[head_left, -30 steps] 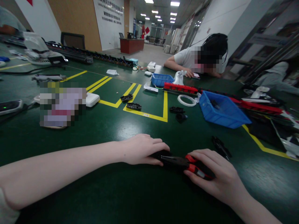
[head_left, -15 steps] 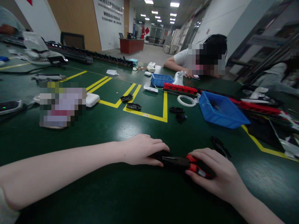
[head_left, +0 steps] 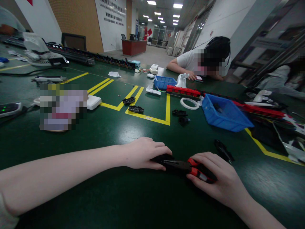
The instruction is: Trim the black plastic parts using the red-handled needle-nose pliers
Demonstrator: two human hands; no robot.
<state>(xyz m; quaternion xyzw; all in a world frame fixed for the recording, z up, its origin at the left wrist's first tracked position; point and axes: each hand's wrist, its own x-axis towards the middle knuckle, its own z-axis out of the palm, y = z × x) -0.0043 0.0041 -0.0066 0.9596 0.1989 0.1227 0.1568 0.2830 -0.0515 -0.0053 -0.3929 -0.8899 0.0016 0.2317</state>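
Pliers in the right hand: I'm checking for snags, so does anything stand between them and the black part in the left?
Nothing visible does: the pliers reach right up to the black part, which the left hand partly hides.

Ceiling lights (head_left: 178,6) glow; dim green tabletop (head_left: 126,132) carries glare (right edge blurred).

Metal pliers (head_left: 179,165), plastic-looking grips (head_left: 195,172); smooth, glossy tabletop (head_left: 114,197); plastic bin (head_left: 230,122)

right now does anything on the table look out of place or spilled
Nothing looks spilled. One black part lies across yellow tape, which looks slightly stray. The piece in the left hand, at the pliers, is mostly hidden, so any damage can't be told.
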